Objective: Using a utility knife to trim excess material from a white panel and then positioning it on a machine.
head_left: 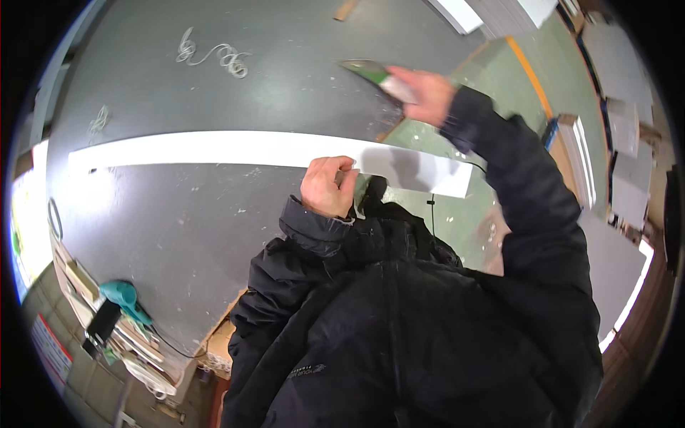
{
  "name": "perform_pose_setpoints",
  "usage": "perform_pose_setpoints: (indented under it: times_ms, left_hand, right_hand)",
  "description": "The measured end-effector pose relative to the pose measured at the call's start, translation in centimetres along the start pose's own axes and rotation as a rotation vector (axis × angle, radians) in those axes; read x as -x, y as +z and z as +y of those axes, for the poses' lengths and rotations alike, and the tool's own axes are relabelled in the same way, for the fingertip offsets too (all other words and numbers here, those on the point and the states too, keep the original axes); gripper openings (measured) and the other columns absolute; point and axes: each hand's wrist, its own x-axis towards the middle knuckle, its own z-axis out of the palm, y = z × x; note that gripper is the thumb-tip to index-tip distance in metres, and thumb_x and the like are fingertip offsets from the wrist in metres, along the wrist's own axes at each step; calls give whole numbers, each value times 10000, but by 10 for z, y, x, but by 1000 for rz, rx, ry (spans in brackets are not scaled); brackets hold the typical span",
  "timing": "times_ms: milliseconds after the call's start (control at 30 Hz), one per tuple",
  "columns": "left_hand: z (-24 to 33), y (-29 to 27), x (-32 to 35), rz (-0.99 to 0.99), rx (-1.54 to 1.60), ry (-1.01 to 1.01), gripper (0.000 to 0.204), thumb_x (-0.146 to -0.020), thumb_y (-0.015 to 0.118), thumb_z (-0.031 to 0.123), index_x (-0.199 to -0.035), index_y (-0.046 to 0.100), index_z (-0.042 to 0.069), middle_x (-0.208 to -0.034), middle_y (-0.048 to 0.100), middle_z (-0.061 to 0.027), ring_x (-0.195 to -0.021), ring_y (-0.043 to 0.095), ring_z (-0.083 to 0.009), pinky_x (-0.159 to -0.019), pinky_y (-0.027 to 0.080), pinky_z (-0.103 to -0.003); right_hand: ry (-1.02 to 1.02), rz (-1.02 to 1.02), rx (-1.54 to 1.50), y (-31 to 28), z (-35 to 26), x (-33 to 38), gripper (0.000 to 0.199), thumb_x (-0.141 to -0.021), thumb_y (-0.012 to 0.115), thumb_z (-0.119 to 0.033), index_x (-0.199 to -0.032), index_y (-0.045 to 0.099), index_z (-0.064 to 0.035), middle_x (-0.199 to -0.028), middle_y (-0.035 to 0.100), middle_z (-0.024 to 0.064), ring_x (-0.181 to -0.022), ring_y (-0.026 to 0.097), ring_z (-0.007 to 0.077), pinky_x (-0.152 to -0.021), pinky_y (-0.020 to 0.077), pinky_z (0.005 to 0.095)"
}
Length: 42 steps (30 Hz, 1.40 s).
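A long white strip (235,148) lies across the grey table, and its right end reaches out past the table's edge. At the strip's near edge my left hand (330,185) is closed, fingertips and thumb pinched together on that edge. Above and to the right, apart from the strip, my right hand (427,96) is wrapped round a hand tool (377,74). The tool has a pale grip, a green middle and a dark pointed end turned left. Motion blurs it, so I cannot tell its exact kind.
Curled clear offcuts (232,60) lie on the grey table (214,214). A teal hair dryer or heat gun (125,296) rests at the lower left beside stacked strips. White panels (514,18) stand at the far right. A boxed stack (574,157) stands on the floor at right.
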Motion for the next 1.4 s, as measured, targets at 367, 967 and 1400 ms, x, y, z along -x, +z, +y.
perform_pose_setpoints:
  times_ms: [367,967,1400]
  left_hand:
    - [31,66,-47,-202,-855,848,789,-529,813,82,-1269,539,70,-1197,571,-110,-1067,510,-331,-912,407,-436]
    - [21,-35,-55,-285,-970,672,973,-463,906,230,-1312,503,-19,-1260,519,-200,-1097,525,-392,-939,469,-454]
    - [40,-20,-39,-262,-937,809,925,-499,920,308,-1263,540,-50,-1217,562,-221,-1103,547,-404,-936,464,-467]
  right_hand:
    - [751,788,-1653,136,45,295,592,-885,571,-143,-1429,392,4,-839,532,31,-650,498,119,-560,414,253]
    - [514,448,-1659,194,30,294,595,-928,588,-251,-1433,411,10,-868,617,93,-596,562,135,-543,442,253]
    - [564,352,-1669,180,25,283,646,-917,588,-281,-1449,379,21,-849,609,117,-519,545,146,-486,430,257]
